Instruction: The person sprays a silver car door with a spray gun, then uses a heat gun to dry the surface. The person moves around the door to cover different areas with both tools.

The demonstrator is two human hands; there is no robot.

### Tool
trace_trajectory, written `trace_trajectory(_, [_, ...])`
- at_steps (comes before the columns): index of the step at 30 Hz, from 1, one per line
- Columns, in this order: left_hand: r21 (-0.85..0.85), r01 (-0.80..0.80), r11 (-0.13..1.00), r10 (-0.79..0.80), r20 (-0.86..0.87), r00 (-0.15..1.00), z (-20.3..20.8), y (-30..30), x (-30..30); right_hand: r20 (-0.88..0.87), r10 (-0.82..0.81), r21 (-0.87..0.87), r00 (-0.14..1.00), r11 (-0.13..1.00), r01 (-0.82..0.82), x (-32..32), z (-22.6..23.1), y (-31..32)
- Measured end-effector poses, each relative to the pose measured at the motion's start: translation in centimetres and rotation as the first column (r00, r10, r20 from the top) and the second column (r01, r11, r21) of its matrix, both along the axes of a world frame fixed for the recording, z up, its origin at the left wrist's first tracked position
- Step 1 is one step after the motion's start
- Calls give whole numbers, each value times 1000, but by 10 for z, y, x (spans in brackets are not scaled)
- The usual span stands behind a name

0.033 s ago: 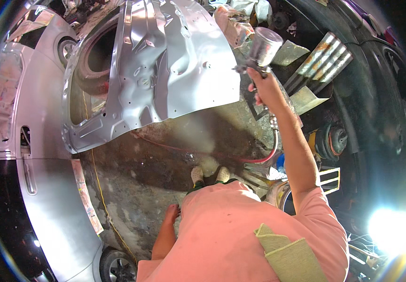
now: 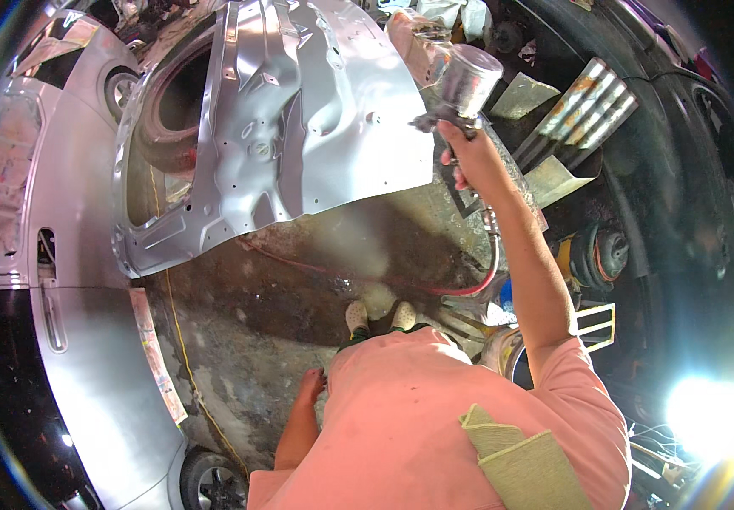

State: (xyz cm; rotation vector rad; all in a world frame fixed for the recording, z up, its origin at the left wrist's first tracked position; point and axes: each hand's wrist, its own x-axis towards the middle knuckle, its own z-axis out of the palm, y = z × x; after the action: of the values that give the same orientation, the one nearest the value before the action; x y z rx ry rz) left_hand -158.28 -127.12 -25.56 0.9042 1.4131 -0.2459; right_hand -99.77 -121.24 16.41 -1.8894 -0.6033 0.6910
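My right hand [image 2: 472, 157] is wrapped round the handle of a paint spray gun [image 2: 446, 117]. A metal cup [image 2: 472, 78] sits on top of the gun, and a red hose [image 2: 491, 276] hangs from the bottom of its grip. To its left is a silver-painted car door panel [image 2: 316, 119], with ridges, holes and a large window opening. The gun's nozzle points left, beside the panel's right edge. My left hand [image 2: 313, 382] hangs low at my left side, away from the panel; its fingers are too small and partly hidden to read.
At left stands a silver car [image 2: 112, 357] with paper masking. A yellow cord [image 2: 184, 348] and the hose cross the concrete floor [image 2: 256, 340]. Metal tubes [image 2: 584, 110], a dark car [image 2: 682, 187] and a bright lamp [image 2: 711, 416] are at right. A folded cloth [image 2: 529, 467] lies on my shirt.
My right hand and the spray gun have shifted slightly left, closer to the panel's right edge. My left hand and the panel have stayed in place.
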Motion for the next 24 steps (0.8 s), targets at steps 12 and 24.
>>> trace_trajectory(12, [109, 237, 965, -238, -6, 971, 6, -14, 4, -77, 26, 50, 997, 999, -22, 46, -3, -3])
trace_trajectory(24, [140, -10, 990, 38, -199, 979, 5, -59, 26, 39, -173, -28, 984, 984, 174, 149, -55, -20])
